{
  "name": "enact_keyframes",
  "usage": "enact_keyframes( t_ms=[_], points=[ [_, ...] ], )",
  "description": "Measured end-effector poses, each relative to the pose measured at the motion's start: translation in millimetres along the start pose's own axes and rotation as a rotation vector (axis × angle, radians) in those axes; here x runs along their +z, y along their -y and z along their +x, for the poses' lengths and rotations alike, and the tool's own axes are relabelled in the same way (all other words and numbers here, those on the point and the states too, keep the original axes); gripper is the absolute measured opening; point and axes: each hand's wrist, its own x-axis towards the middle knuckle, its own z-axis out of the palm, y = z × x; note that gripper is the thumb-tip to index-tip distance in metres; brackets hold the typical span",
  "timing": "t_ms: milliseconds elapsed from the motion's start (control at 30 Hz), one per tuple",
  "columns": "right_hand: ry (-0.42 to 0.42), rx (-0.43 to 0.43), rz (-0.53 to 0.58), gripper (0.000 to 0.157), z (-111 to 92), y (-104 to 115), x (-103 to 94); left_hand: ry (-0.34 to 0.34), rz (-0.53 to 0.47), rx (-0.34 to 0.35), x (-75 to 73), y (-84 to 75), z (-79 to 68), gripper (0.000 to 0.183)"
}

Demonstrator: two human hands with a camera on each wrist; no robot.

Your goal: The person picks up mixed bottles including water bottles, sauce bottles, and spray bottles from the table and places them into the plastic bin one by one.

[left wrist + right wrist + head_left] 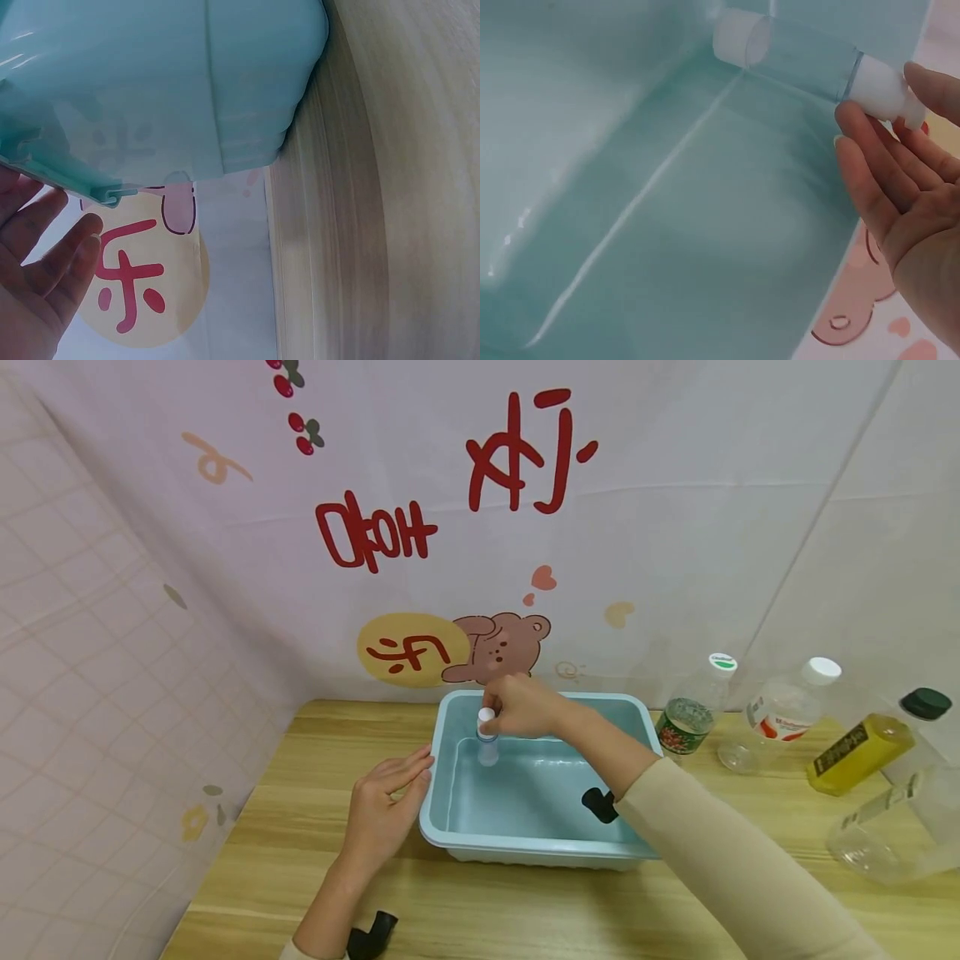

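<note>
A small clear bottle (488, 752) with a white cap stands or hangs inside the light-blue plastic basin (540, 845), by its far left corner. The fingers and thumb of my right hand (525, 706) pinch the bottle's white cap. In the right wrist view the clear bottle (806, 56) has white parts at both ends, and the right hand (922, 202) holds one of them. Fairly straight fingers of my left hand (386, 806) touch the basin's left rim. In the left wrist view, the left hand (45, 262) has its fingertips at the rim's edge.
A black elbow-shaped piece (600, 805) lies in the basin; another black elbow piece (372, 935) lies near my left forearm. To the right are a green-labelled bottle (686, 714), a clear bottle (776, 722), a yellow oil bottle (862, 752) and a clear container (892, 827).
</note>
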Motion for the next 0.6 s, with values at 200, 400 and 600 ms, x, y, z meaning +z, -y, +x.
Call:
enact_keyframes(
  t_ms=[200, 400, 600],
  points=[
    [0.083, -0.013, -0.019, 0.013, 3, 1, 7.6, -0.009, 0.007, 0.017, 0.1, 0.8, -0.7, 0.024],
    [0.102, -0.004, -0.068, 0.013, 5, 1, 11.3, -0.001, 0.003, -0.001, -0.6, 0.1, -1.3, 0.025],
    [0.119, 0.024, -0.074, 0.014, 5, -1, 14.3, -0.003, 0.014, 0.008, -1.3, -0.6, -0.4, 0.025]
  ],
)
